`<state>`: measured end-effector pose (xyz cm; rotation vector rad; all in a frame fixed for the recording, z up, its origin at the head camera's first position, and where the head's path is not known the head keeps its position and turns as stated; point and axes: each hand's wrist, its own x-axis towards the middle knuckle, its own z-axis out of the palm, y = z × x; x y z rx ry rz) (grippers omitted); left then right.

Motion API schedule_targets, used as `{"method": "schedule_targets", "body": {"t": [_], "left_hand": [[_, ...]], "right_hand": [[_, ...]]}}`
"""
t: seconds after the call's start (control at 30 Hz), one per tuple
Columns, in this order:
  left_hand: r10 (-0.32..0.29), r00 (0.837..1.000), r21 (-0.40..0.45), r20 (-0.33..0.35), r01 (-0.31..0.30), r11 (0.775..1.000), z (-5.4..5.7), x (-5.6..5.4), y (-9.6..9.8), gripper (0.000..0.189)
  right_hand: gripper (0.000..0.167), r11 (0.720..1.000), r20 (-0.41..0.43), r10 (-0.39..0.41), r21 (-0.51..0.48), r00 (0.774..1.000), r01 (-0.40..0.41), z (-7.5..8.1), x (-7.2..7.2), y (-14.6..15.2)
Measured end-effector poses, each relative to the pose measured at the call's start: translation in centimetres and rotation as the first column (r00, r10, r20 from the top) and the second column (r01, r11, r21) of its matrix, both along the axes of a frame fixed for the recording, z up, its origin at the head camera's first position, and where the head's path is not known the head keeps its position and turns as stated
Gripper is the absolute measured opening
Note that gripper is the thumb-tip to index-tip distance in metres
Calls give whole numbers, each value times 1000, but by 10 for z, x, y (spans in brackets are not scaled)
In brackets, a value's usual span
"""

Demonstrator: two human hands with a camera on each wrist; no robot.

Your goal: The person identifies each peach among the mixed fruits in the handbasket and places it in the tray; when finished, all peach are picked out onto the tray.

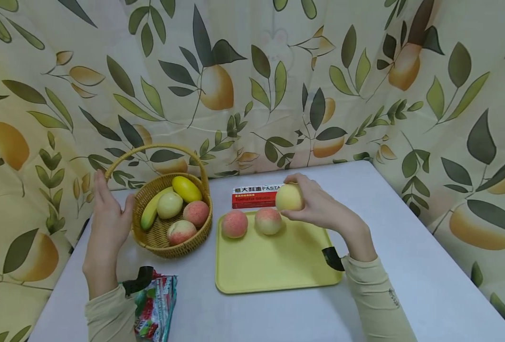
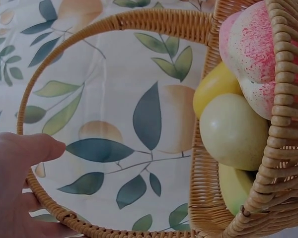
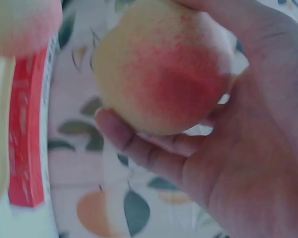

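My right hand (image 1: 318, 204) grips a pale yellow peach (image 1: 289, 197) above the far part of a yellow tray (image 1: 273, 266); the right wrist view shows a red blush on the peach. Two pink peaches, one at left (image 1: 234, 224) and one beside it (image 1: 268, 221), lie on the tray. To the left stands a wicker basket (image 1: 166, 252) with a tall handle (image 1: 158, 146). Fingers extended, my left hand (image 1: 107, 228) is right at the handle's left side. Inside the basket are a banana (image 1: 154, 209), a yellow fruit (image 1: 187, 189), a pale green round fruit (image 1: 169, 205) and two pinkish peaches (image 1: 195, 213).
Behind the tray lies a red pasta box (image 1: 252, 199), partly covered by the held peach in the head view. A colourful plastic packet (image 1: 160, 304) is near my left forearm. A leaf-and-fruit patterned curtain (image 1: 252, 118) hangs behind the white table (image 1: 414, 285).
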<state>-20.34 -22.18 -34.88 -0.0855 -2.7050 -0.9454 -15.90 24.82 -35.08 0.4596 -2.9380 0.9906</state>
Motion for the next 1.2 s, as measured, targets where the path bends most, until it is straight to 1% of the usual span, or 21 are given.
{"method": "schedule_targets", "body": {"t": [0.07, 0.23, 0.43, 0.53, 0.63, 0.73, 0.87, 0.97, 1.07, 1.2], "left_hand": [[-1, 1000, 0, -5, 1, 1000, 0, 0, 1, 87], [5, 1000, -7, -9, -5, 1000, -1, 0, 1, 87], [1, 1000, 3, -31, -1, 1000, -2, 1, 1, 85], [-2, 998, 7, -56, 3, 1000, -3, 1, 0, 83], [-7, 997, 13, -81, 8, 1000, -4, 1, 0, 79], [-9, 996, 16, -89, 10, 1000, -6, 1, -1, 78], [-4, 997, 28, -77, 7, 1000, -8, 0, -4, 79], [-7, 998, 61, -55, 11, 998, -10, -1, -6, 79], [-4, 999, 116, -40, 9, 993, -13, -3, -7, 80], [13, 999, 198, -47, -4, 980, -17, -8, -7, 80]], "right_hand": [[68, 999, 9, -33, 17, 999, 33, 2, 1, 12], [64, 996, 64, -64, 62, 996, 60, 2, 3, 32], [62, 987, 135, -110, 135, 985, 92, -7, -1, 40], [62, 984, 190, -107, 163, 976, 76, -15, -4, 41], [59, 984, 218, -88, 168, 972, 51, -22, -8, 41], [55, 984, 218, -75, 176, 973, 36, -29, -10, 39], [52, 983, 213, -51, 183, 976, 11, -35, -13, 33], [52, 984, 221, -43, 180, 974, 3, -38, -14, 30], [53, 982, 231, -51, 188, 972, 7, -40, -16, 28], [54, 978, 258, -65, 206, 964, 10, -45, -19, 27]]}}
